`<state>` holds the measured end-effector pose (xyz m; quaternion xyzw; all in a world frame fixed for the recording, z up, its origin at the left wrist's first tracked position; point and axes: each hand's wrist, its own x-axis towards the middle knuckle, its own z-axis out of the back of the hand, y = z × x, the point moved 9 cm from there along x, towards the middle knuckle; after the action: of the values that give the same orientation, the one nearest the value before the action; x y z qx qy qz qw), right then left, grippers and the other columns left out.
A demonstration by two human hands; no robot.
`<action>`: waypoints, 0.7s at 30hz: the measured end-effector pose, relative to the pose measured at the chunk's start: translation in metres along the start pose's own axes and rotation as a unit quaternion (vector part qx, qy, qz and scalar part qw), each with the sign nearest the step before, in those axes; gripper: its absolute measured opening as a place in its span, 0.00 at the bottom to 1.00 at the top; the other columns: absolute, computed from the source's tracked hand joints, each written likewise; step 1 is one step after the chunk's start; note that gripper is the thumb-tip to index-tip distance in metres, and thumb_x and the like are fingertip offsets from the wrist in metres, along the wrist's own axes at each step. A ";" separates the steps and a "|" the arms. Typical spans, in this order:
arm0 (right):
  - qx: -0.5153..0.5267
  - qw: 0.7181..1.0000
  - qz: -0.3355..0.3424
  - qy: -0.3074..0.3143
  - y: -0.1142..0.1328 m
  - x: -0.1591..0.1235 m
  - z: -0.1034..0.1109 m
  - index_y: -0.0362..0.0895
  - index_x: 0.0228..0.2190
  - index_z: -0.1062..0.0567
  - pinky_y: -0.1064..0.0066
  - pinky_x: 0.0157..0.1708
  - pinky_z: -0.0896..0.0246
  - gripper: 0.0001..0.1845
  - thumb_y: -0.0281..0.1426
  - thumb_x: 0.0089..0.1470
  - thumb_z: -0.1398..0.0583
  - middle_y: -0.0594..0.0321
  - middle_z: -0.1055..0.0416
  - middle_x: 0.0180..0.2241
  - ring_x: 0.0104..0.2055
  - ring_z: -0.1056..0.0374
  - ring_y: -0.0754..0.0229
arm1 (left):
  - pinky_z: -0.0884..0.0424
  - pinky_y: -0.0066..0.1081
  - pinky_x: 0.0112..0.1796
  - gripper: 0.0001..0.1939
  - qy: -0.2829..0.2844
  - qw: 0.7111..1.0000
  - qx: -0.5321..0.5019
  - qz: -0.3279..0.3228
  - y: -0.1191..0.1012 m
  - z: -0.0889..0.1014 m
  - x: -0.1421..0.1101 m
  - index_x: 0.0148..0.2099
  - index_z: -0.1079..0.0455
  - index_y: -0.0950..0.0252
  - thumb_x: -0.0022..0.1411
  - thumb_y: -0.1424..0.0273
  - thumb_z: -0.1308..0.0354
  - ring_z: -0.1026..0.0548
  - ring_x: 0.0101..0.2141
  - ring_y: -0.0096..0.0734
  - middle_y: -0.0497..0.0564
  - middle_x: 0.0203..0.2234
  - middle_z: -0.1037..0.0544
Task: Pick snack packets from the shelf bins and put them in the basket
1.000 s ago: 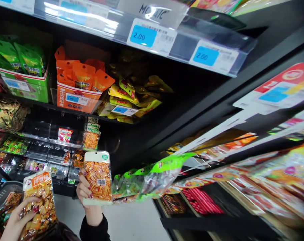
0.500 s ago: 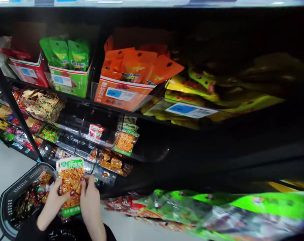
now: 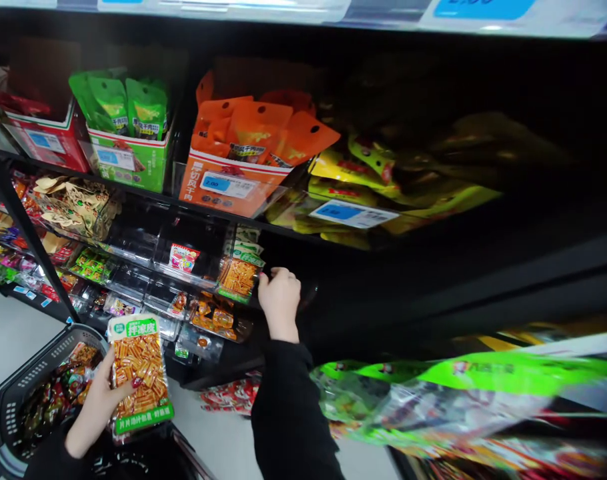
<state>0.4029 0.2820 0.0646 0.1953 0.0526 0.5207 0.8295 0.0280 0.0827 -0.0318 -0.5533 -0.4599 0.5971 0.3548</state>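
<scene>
The left hand grasps a flat, upright packet by its left side, thumb laid across the front; clear, glossy film shows folded, reddish-orange strips between a white-and-green top and a green bottom band. Up and to the right of it, the right hand has its fingers bent beside a similar packet that stands in a clear plastic tray on the shelf; whether the fingertips touch or pinch that packet's edge, I cannot tell. Left of the left hand is a dark, rigid plastic basket with rounded corners and a perforated wall, filled with crinkled, shiny packages. Above and left of the right hand, smooth orange pouches with punched hanging holes fan out of an orange carton, and green pouches stand in a green carton. Directly above the right hand, limp yellow bags lie behind a price label. To its lower right, wrinkled, translucent bags with bright green tops hang close to the black sleeve.
</scene>
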 end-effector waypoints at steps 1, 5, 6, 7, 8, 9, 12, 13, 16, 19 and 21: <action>-0.011 0.999 -0.010 0.032 -0.003 0.013 -0.012 0.29 0.43 0.36 0.61 0.47 0.49 0.20 0.31 0.51 0.45 0.38 0.36 0.43 0.49 0.42 0.45 | 0.37 0.41 0.48 0.34 -0.005 1.000 -0.009 -0.008 -0.001 0.001 0.000 0.54 0.40 0.67 0.44 0.67 0.35 0.35 0.49 0.50 0.58 0.50 0.32; -0.029 0.986 -0.074 0.145 -0.018 0.042 -0.062 0.27 0.39 0.33 0.63 0.38 0.41 0.30 0.37 0.40 0.35 0.37 0.32 0.35 0.40 0.34 0.45 | 0.38 0.40 0.50 0.39 0.005 1.000 -0.018 -0.021 -0.005 -0.003 -0.001 0.59 0.47 0.65 0.46 0.67 0.36 0.36 0.51 0.48 0.56 0.52 0.34; -0.030 0.984 -0.085 0.154 -0.020 0.045 -0.070 0.28 0.39 0.33 0.64 0.37 0.40 0.31 0.39 0.39 0.35 0.38 0.32 0.35 0.40 0.33 0.46 | 0.39 0.40 0.50 0.39 0.005 1.000 -0.017 -0.022 -0.007 -0.003 -0.001 0.59 0.47 0.65 0.46 0.67 0.36 0.36 0.51 0.47 0.56 0.52 0.34; -0.032 0.983 -0.095 0.155 -0.022 0.047 -0.075 0.29 0.40 0.34 0.64 0.36 0.39 0.33 0.40 0.38 0.35 0.38 0.32 0.36 0.40 0.33 0.46 | 0.39 0.39 0.50 0.38 0.004 1.000 -0.015 -0.024 -0.008 -0.003 -0.002 0.59 0.46 0.66 0.46 0.67 0.36 0.37 0.51 0.47 0.56 0.52 0.34; -0.034 0.983 -0.104 0.149 -0.023 0.048 -0.077 0.29 0.41 0.34 0.63 0.37 0.39 0.34 0.42 0.38 0.35 0.37 0.33 0.37 0.41 0.33 0.45 | 0.39 0.39 0.51 0.38 0.001 1.000 -0.013 -0.025 -0.009 -0.003 -0.003 0.58 0.45 0.66 0.46 0.67 0.36 0.37 0.51 0.47 0.56 0.52 0.34; -0.037 0.984 -0.110 0.138 -0.024 0.047 -0.077 0.30 0.42 0.35 0.61 0.37 0.39 0.35 0.42 0.38 0.35 0.36 0.33 0.38 0.41 0.34 0.44 | 0.40 0.39 0.51 0.37 -0.004 1.000 -0.011 -0.025 -0.010 -0.001 -0.003 0.58 0.45 0.67 0.46 0.67 0.36 0.37 0.51 0.47 0.57 0.52 0.34; -0.041 0.989 -0.113 0.088 -0.020 0.038 -0.067 0.31 0.42 0.36 0.56 0.39 0.40 0.34 0.42 0.39 0.35 0.34 0.34 0.39 0.43 0.35 0.39 | 0.41 0.39 0.51 0.37 -0.027 0.999 -0.002 -0.019 -0.006 0.006 -0.002 0.56 0.44 0.69 0.45 0.66 0.36 0.38 0.52 0.47 0.58 0.51 0.33; -0.040 0.991 -0.110 0.070 -0.017 0.034 -0.063 0.31 0.42 0.36 0.54 0.39 0.41 0.33 0.41 0.39 0.36 0.35 0.34 0.39 0.43 0.35 0.38 | 0.41 0.40 0.51 0.37 -0.032 0.999 0.001 -0.014 -0.004 0.009 -0.001 0.56 0.44 0.69 0.44 0.66 0.36 0.38 0.52 0.48 0.58 0.50 0.32; -0.026 0.994 -0.101 0.024 -0.011 0.023 -0.054 0.32 0.41 0.37 0.52 0.39 0.43 0.28 0.37 0.42 0.37 0.36 0.35 0.38 0.43 0.36 0.36 | 0.41 0.41 0.51 0.38 -0.042 0.999 0.014 -0.009 0.002 0.014 0.002 0.56 0.43 0.68 0.42 0.64 0.35 0.40 0.53 0.50 0.57 0.49 0.31; 0.016 0.996 -0.091 -0.002 -0.011 0.021 -0.052 0.35 0.37 0.36 0.54 0.39 0.44 0.20 0.34 0.44 0.39 0.39 0.34 0.37 0.42 0.36 0.39 | 0.42 0.41 0.52 0.40 -0.070 0.997 0.000 -0.019 0.003 0.018 0.002 0.57 0.43 0.65 0.42 0.63 0.35 0.43 0.54 0.52 0.56 0.53 0.35; 0.069 0.995 -0.073 0.005 -0.014 0.026 -0.053 0.39 0.30 0.36 0.59 0.36 0.43 0.13 0.32 0.43 0.40 0.48 0.33 0.31 0.37 0.34 0.47 | 0.44 0.43 0.53 0.42 -0.087 0.996 -0.023 -0.023 0.001 0.017 0.001 0.59 0.46 0.65 0.43 0.61 0.35 0.44 0.55 0.53 0.56 0.55 0.38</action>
<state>0.4114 0.3141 0.0131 0.2451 0.1069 0.4545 0.8497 0.0108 0.0803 -0.0341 -0.4960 -0.5152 0.6243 0.3143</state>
